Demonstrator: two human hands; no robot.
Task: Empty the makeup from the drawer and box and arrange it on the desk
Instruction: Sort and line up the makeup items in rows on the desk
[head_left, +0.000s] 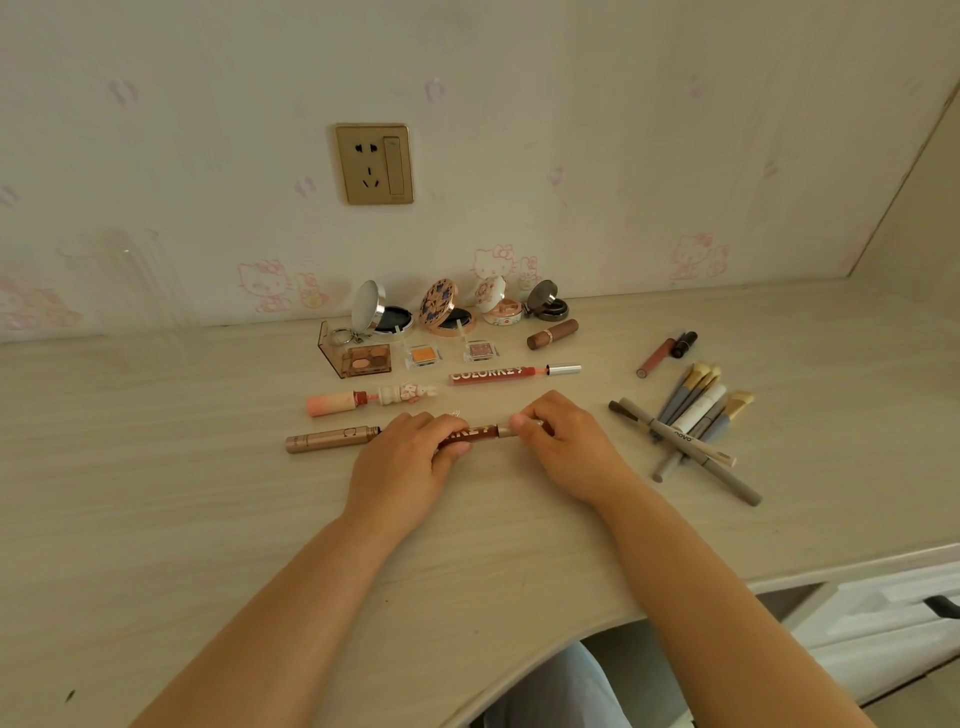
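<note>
Both hands hold one dark red lip gloss tube (480, 434) low over the pale wooden desk (156, 467). My left hand (410, 457) grips its body, my right hand (561, 441) pinches its cap end. Behind lie a red lip gloss with a silver cap (514, 373), a pink tube with a rabbit cap (371, 399), a gold mascara (332, 439), three small eyeshadow pans (423, 357) and a row of several open compacts (447, 309) against the wall. The box and the makeup drawer are not in view.
A heap of brushes and pencils (691, 426) lies at the right, with a brown lipstick (551, 334) and two more tubes (667, 351) beyond. A wall socket (374, 163) sits above. A white drawer unit (883, 618) stands under the desk at the lower right.
</note>
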